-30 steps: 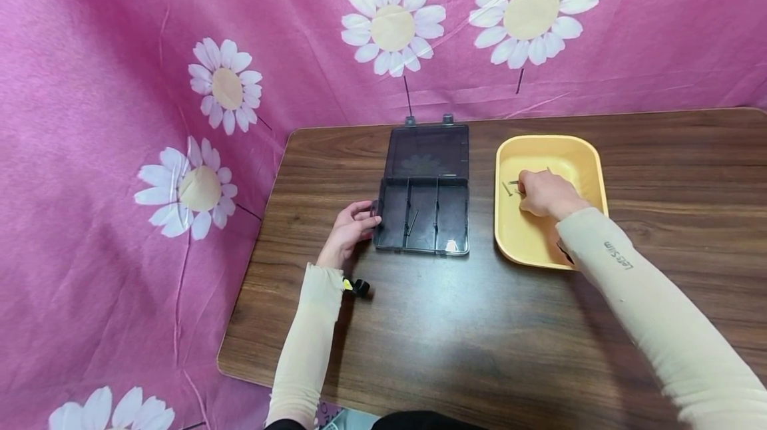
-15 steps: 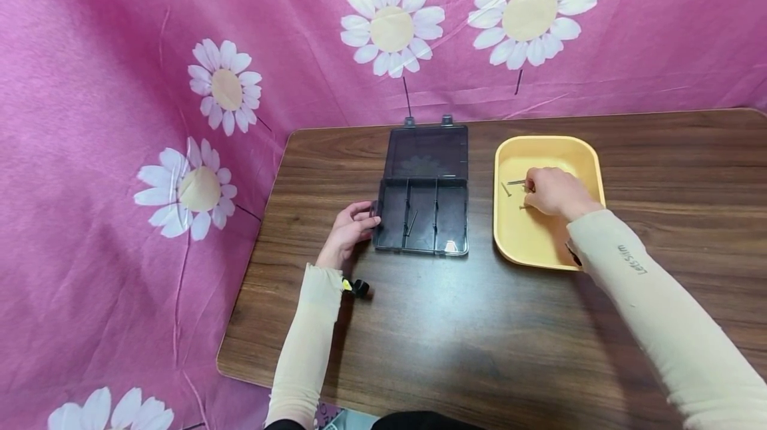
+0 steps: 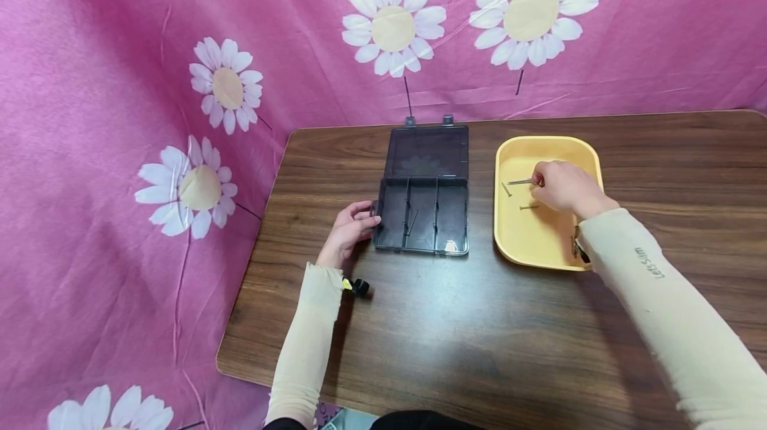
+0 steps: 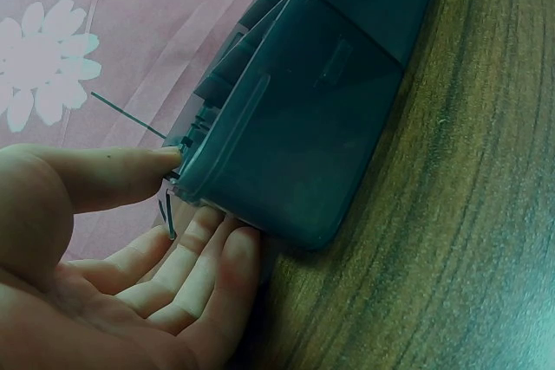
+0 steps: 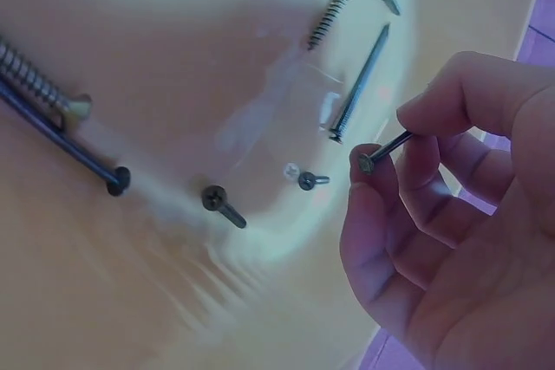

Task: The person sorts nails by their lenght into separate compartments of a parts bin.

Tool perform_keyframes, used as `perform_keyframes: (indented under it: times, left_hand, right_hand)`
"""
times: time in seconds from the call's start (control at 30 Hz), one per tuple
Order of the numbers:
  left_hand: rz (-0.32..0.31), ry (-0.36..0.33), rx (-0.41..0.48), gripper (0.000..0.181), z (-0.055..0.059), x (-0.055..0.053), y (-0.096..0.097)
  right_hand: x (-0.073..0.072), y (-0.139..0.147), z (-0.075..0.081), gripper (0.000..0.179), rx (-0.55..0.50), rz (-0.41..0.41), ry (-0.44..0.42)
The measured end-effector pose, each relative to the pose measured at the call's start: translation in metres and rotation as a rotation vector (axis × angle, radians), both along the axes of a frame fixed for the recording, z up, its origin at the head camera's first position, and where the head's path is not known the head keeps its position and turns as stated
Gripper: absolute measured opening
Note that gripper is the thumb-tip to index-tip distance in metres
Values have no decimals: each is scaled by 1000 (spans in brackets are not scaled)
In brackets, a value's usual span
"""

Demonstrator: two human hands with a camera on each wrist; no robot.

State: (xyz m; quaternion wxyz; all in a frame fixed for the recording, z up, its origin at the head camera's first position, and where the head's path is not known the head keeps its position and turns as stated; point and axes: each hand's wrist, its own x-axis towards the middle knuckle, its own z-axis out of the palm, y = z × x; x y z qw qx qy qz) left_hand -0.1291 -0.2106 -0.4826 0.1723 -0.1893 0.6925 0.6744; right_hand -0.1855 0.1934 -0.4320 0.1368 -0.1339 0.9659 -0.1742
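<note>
My left hand (image 3: pixel 350 230) holds the left side of a dark, see-through compartment box (image 3: pixel 422 247), thumb at the rim and fingers low against it, as the left wrist view (image 4: pixel 269 153) shows. The box lies with its lid (image 3: pixel 427 150) folded back. A thin metal nail (image 3: pixel 411 222) leans by a divider inside. Over the yellow tray (image 3: pixel 509 250) my right hand (image 3: pixel 566 187) pinches a small nail (image 5: pixel 386 152) between thumb and fingers, its head exposed. Below lie a long nail (image 5: pixel 360 84), a coarse screw (image 5: pixel 334 10) and a dark-headed screw (image 5: pixel 224 205).
The wooden table (image 3: pixel 443 350) carries both containers, with a gap between them. A black wrist camera (image 3: pixel 359 288) sits by the left cuff. Behind the table hangs a pink daisy cloth (image 3: pixel 311 37). More screws (image 5: pixel 74 110) lie in the tray.
My right hand has shifted right within the tray, uncovering a small screw and more of the long nail. The left hand and the box have stayed in place.
</note>
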Motion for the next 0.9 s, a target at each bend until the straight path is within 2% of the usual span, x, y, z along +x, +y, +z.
perform_keyframes:
  times: [0.23,0.47,0.9]
  left_hand:
    - [-4,5,0,48,0,0,0]
    - [3,1,-5,48,1,1,1]
    - [0,-12,-16,48,3,0,1]
  right_hand:
    - [1,2,12,12,-30,4,14]
    - [1,5,26,17,-72,-8,65]
    - [6,7,39,17,-131,-42,107]
